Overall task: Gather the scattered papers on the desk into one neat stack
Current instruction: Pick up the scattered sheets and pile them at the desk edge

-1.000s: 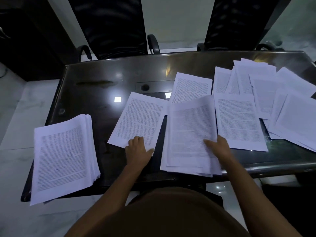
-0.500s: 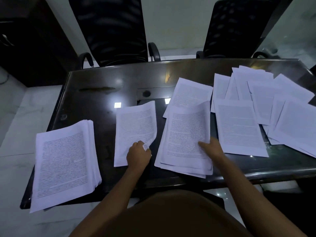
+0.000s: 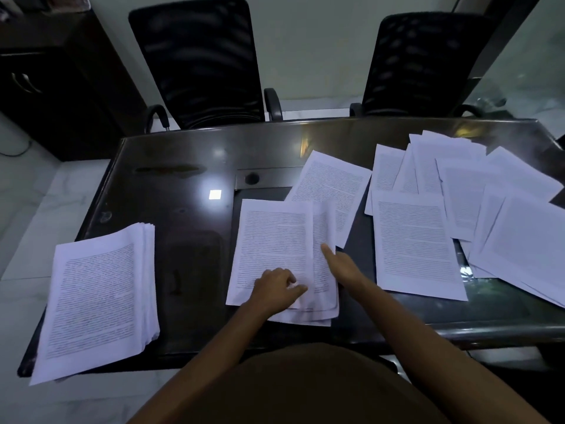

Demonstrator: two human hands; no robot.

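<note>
The left hand (image 3: 276, 287) has a narrow grip: its fingers are curled and, together with the thumb, they pinch the near right part of the top sheet (image 3: 272, 240). This printed sheet lies on the middle pile (image 3: 324, 270), shifted a little to the left, so a strip of the pile shows at its right side. The right hand (image 3: 342, 266) holds nothing. Its grip is wide, and its straight fingers lie along the right edge of the same pile and touch the paper.

The middle pile is near the front edge of the bench (image 3: 171, 185), directly before the person. To the left, well apart, lies a thick stack (image 3: 97, 295), and its near corner reaches over the bench edge. Behind the pile is a tilted sheet (image 3: 334, 182), whose near part is covered by the pile. Just beside the pile on the right is a flat sheet (image 3: 412, 243). Farther right, many loose sheets (image 3: 495, 209) overlap one another in disorder.

The bench is dark and glossy, with a small square reflection (image 3: 215, 194) of light on it. Behind it stand a black chair (image 3: 198, 62) and a second chair (image 3: 428, 62). A dark cabinet (image 3: 52, 87) is at the left, and the floor (image 3: 21, 194) is pale.
</note>
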